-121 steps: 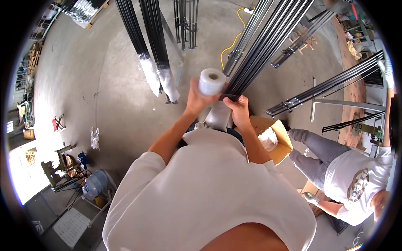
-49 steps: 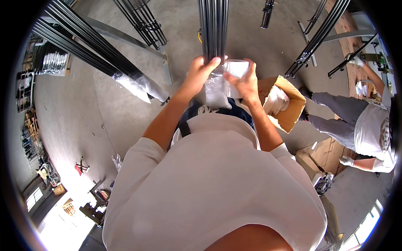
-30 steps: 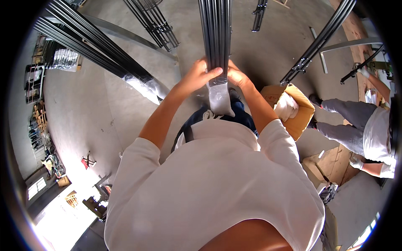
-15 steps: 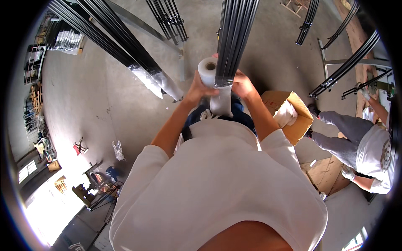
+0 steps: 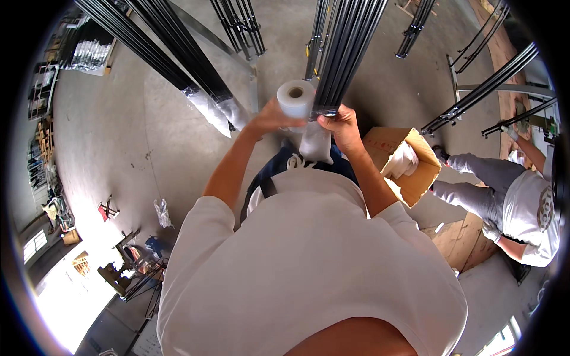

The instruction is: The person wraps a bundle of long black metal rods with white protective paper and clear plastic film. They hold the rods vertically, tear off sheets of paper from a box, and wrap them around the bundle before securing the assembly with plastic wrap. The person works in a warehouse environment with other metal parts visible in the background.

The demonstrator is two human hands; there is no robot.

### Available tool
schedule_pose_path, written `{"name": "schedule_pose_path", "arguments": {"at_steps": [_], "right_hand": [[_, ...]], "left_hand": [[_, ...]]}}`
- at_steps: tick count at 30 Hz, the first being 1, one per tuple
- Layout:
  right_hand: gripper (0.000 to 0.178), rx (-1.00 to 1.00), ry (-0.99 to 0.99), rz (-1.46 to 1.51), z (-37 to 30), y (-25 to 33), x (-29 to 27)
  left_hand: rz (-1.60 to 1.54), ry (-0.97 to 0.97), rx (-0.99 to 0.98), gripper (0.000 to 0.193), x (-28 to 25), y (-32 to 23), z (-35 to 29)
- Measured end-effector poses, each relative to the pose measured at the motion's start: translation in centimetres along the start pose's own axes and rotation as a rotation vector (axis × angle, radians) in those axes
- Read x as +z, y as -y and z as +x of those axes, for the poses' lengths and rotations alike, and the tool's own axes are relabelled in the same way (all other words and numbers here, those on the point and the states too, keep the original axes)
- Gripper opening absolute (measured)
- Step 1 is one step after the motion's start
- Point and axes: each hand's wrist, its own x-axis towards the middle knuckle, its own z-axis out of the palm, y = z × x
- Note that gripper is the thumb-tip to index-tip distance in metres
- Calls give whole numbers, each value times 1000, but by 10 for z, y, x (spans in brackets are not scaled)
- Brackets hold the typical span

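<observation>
My left hand (image 5: 268, 118), slightly blurred, is closed around the lower part of a roll of clear stretch film (image 5: 295, 102), its round end and cardboard core facing up. Just right of the roll, a bundle of black metal rods (image 5: 347, 59) slants up and away from me. Its lower end is covered in a white wrapping (image 5: 316, 142), with clear film around the top of that cover. With thumb in front, my right hand (image 5: 342, 127) grips the bundle by this edge. The fingers behind the bundle are hidden.
Two rod bundles with wrapped ends (image 5: 205, 107) lean at the left. An open cardboard box (image 5: 424, 172) holding white material stands by my right side. Beyond it, a co-worker in grey trousers (image 5: 475, 172) handles other rods (image 5: 484, 89). A metal stand (image 5: 253, 89) is ahead.
The bundle's upper part has shifted right, showing more rods behind it. My left hand and the roll have moved slightly left. My right thumb now lies across the bundle's front.
</observation>
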Motion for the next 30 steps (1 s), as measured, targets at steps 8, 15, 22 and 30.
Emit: {"name": "schedule_pose_path", "arguments": {"at_steps": [8,15,22,30], "right_hand": [[22,-14,53,-10,0,-5,13],[36,6,220,52,-2,5,3],[38,195,393,-27,2,15,12],[38,225,219,76,-3,-4,20]], "left_hand": [[194,149,-2,68,-42,-28,-16],[201,310,-184,90,-50,-29,-49],[117,264,-5,86,4,-28,-79],[372,231,177,75,25,-37,-80]]}}
